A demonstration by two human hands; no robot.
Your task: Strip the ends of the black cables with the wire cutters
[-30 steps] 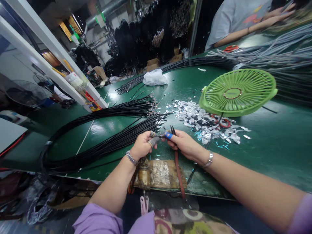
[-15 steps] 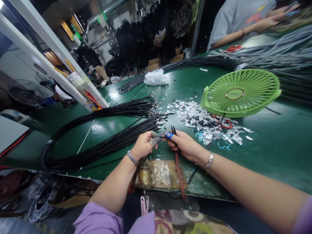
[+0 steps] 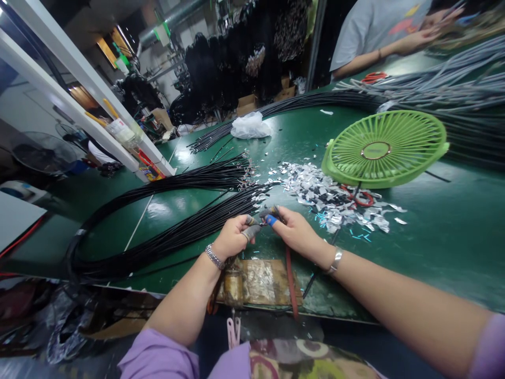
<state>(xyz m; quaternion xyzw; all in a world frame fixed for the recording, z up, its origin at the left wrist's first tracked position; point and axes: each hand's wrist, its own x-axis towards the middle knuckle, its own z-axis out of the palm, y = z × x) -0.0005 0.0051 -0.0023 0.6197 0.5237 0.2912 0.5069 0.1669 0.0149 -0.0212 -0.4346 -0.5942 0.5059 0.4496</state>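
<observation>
My left hand [image 3: 232, 237], with grey wraps on its fingertips, is closed in a pinch on the thin wires of a cable end [image 3: 262, 221]. Opposite it, my right hand [image 3: 298, 231], with blue tape on the thumb, pinches the same wires; the fingertips of both hands nearly meet. A reddish-brown strip [image 3: 291, 287] hangs below my right hand; whether the hand still holds a dark tool is hidden. Black cables [image 3: 213, 216] lie bundled just behind my left hand, their stripped ends pointing right. Under the hands is a worn, tape-covered board [image 3: 262, 281] at the table edge.
White and silver scraps [image 3: 311, 187] are heaped beyond my right hand, with blue bits nearby. A green fan [image 3: 410, 163] stands behind them. A plastic bag [image 3: 250, 126] and grey cables [image 3: 453, 79] lie farther back. A co-worker [image 3: 366, 42] sits across the table.
The dark pointed blades that stuck up from my right hand no longer show. The right fingers have turned inward and curl closer to the left fingertips. My left hand has barely moved.
</observation>
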